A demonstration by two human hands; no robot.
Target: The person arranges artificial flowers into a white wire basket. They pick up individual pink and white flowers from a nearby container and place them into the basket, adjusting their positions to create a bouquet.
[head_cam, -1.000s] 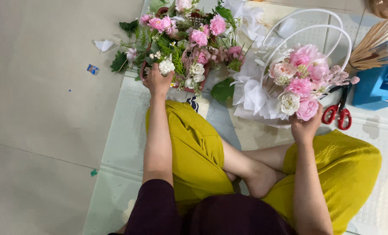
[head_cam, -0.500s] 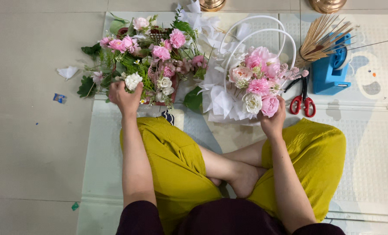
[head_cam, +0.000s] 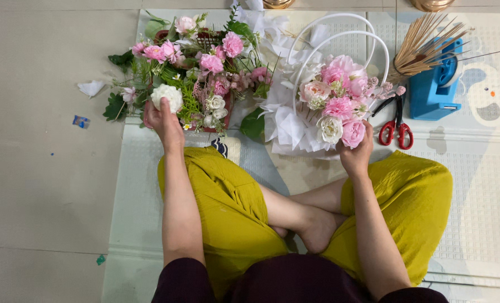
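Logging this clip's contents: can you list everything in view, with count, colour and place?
white flower: one, white, in left hand
flower pile: one, pink, white, green, top left
flower basket: one, white with pink blooms, top centre
scissors: one, red handles, right of basket
blue holder: one, blue, top right
sticks: bundle, tan, top right
mat: one, pale, underneath
left hand: grips white flower
right hand: touches flower basket

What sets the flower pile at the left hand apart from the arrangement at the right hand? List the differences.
The flower pile lies loose and sprawling with plenty of green leaves; the white-wrapped arrangement is a tight cluster with little green. The arrangement has white hoop handles and wrapping; the pile sits over a red basket. The left hand holds a white flower at the pile; the right hand touches the arrangement's front. Both mix pink and white blooms.
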